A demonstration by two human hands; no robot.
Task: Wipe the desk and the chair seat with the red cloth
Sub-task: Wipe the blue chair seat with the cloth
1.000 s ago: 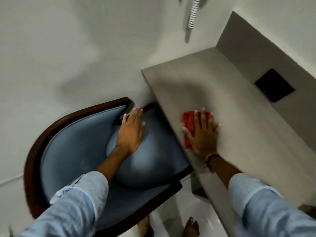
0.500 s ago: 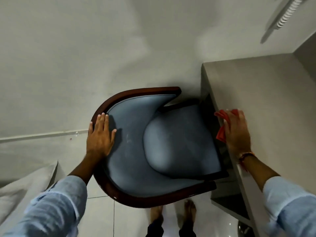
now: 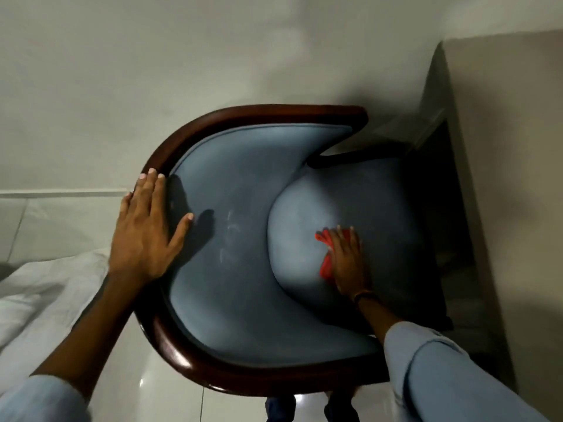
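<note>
Item: red cloth [image 3: 325,263]. Location: on the domed blue chair seat [image 3: 304,229], towards the seat's right half, pinned under my right hand [image 3: 347,263]. Only a strip shows past the fingers and along the thumb side of the palm; the rest is hidden beneath the hand.

Right hand: flat, palm down, fingers together and extended, pressing the cloth to the cushion, not gripping it in a fist.

Left hand [image 3: 143,236]: spread wide, empty, resting on the curved wooden rail [image 3: 170,351] and the padded backrest [image 3: 231,190] at the chair's left side; I judge it is bracing the chair.

Desk [image 3: 502,178]: at the right edge of view, just beside the chair, with the seat front tucked under it.

Step in hand, as I judge it: wiping the seat. To do it well I keep the palm flat so the cloth does not bunch, work in overlapping strokes over the dome and into the seam where the cushion meets the backrest, and hold the rail firm so the chair does not swivel or slide.

Orientation: the visible cloth runs long from my wrist side towards the fingertips, roughly in line with the hand. The chair's opening faces the desk, its back towards my left.

Note: pale smudges [image 3: 230,236] on the backrest padding lie outside the seat.
</note>
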